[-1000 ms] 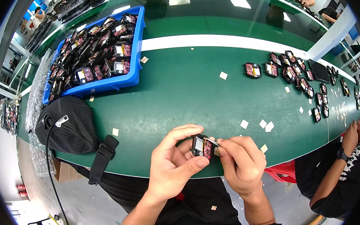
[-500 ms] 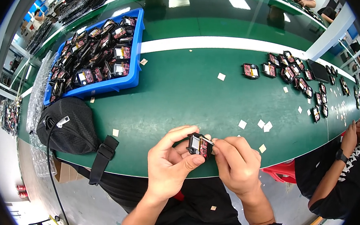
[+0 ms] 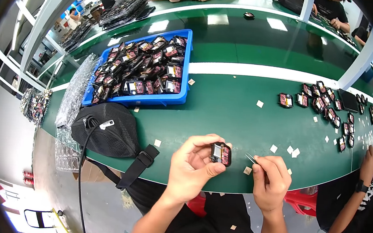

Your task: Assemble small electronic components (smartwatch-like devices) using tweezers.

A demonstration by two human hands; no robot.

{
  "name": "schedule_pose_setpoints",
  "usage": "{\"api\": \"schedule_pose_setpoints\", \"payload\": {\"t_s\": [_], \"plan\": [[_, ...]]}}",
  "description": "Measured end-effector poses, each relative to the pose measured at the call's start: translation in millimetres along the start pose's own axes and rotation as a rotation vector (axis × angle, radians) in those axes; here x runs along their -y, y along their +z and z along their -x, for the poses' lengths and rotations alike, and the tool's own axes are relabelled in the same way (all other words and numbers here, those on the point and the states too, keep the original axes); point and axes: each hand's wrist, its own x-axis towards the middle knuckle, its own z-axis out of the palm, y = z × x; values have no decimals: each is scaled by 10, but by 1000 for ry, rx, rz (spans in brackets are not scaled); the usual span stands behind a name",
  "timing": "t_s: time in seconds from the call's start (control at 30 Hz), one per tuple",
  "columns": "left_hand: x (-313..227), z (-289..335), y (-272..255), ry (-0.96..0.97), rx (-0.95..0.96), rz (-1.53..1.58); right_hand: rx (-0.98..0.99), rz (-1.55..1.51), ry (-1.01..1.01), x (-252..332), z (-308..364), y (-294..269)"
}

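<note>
The gadget [image 3: 221,154], a small black case with its pink board and pale block showing, sits in the left hand [image 3: 195,170], above the near edge of the green table [image 3: 221,115]. From where I watch, that hand's thumb and fingers are clamped on the case. The right hand [image 3: 272,182], just beside it, pinches a pair of tweezers [image 3: 250,158]; I see their tips apart from the gadget, pointing toward it.

Right under the tweezers I find a tan paper square [image 3: 247,170], and a little beyond the right hand, three pale paper squares [image 3: 295,152]. Left of the left hand lies a black mesh bag [image 3: 104,129] with a buckled strap [image 3: 150,153]. Past the bag, a blue bin [image 3: 170,99] is heaped with similar gadgets. Farther out, right of the right hand, I make out more gadgets [image 3: 321,102] in a loose cluster, near a co-worker's hand [image 3: 368,161].
</note>
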Motion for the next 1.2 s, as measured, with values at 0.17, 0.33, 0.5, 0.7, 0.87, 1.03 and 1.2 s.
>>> {"api": "schedule_pose_setpoints", "payload": {"t_s": [0.17,0.33,0.5,0.7,0.87,1.03,1.2], "plan": [[-617,-438,-309,198,-30,-256,9,7,-18,-25,10,16],[-1093,-952,-740,284,-274,-573,-2,0,-20,-19,35,23],[-1336,-1449,-1085,542,-534,-926,-10,-3,-1,-22,33,-10],[-1378,-1689,-1699,531,-688,-1548,4,-22,-6,-44,-12,-20],[-1456,-1574,-1786,524,-728,-1581,3,-33,-40,-38,-16,-5],[-1224,-1357,-1284,712,-664,-1560,13,-129,57,-39,44,-134],[-735,-650,-499,674,-407,-1528,-76,49,204,-231,30,-530]]}}
